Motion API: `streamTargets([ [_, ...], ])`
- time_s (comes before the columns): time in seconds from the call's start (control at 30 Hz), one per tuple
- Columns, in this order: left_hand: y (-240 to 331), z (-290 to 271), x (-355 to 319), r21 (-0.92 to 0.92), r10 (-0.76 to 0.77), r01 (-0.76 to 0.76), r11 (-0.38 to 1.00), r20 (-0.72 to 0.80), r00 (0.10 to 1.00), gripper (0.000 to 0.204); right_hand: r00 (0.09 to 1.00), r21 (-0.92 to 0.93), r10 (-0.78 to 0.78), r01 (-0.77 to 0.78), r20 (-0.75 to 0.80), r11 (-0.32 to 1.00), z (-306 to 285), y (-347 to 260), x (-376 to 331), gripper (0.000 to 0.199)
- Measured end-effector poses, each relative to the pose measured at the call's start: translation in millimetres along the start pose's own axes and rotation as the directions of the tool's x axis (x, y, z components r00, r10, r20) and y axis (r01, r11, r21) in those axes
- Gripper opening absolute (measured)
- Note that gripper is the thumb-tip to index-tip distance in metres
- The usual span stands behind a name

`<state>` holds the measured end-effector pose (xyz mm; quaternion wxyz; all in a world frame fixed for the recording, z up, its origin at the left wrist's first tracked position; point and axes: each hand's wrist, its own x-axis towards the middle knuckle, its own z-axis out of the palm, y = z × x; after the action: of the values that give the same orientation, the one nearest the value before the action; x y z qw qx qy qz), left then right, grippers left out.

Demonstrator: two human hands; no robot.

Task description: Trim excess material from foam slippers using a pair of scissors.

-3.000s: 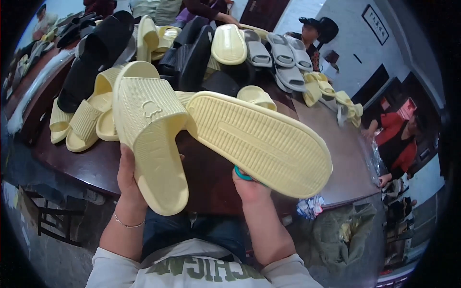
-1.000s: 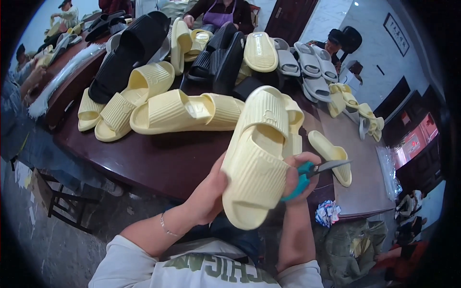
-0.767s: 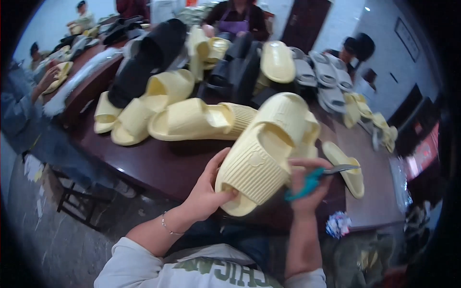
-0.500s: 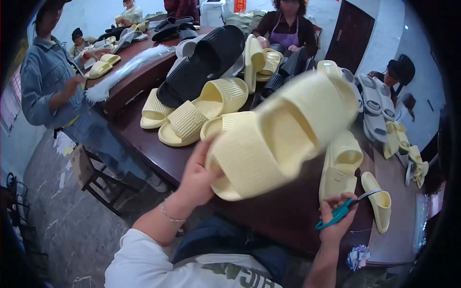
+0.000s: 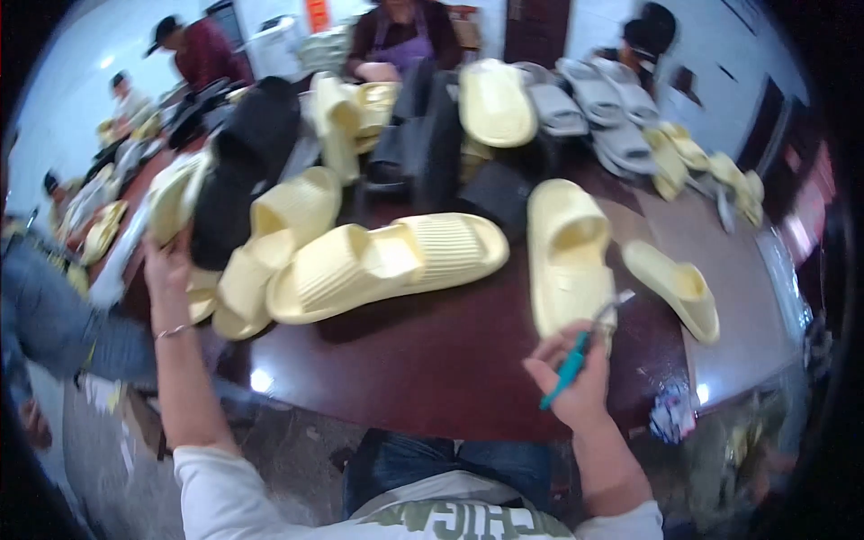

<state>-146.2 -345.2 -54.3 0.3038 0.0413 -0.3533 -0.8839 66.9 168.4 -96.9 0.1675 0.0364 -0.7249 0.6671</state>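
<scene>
At the far left of the pile, my left hand is closed on the lower end of a pair of yellow slippers, raised upright beside the black slippers. My right hand grips teal-handled scissors, their metal blade pointing away. Just beyond that hand lie yellow slippers, overlapped by its fingers. Another yellow pair lies sideways across the table's middle, and a second slants to its left. A single yellow slipper rests right of the scissors.
Grey slippers and more yellow ones line the far right of the dark table. A crumpled patterned bundle hangs at the near right edge. A person in a purple apron sits opposite; another person in denim stands left.
My left hand has carried the yellow pair from the middle to the pile's left side. My right hand still holds the scissors. The whole view has turned rightward.
</scene>
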Motion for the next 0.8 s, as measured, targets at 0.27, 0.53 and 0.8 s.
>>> streamTargets([
  [0.27,3,-24,-33,-0.019,-0.027,0.026,0.999,-0.024,0.999,0.032,0.990,0.191,0.076,-0.052,-0.121,0.980,-10,-7,1,0.045],
  [0.53,-39,112,-250,0.638,-0.403,-0.144,0.756,0.628,0.666,0.039,0.886,-0.644,-0.253,-0.064,-0.388,0.763,-73,-13,22,0.038],
  [0.8,-100,156,-325,0.184,-0.491,-0.852,0.491,0.866,-0.096,0.066,0.976,-0.139,0.194,-0.207,-0.099,0.969,-31,-11,-4,0.040],
])
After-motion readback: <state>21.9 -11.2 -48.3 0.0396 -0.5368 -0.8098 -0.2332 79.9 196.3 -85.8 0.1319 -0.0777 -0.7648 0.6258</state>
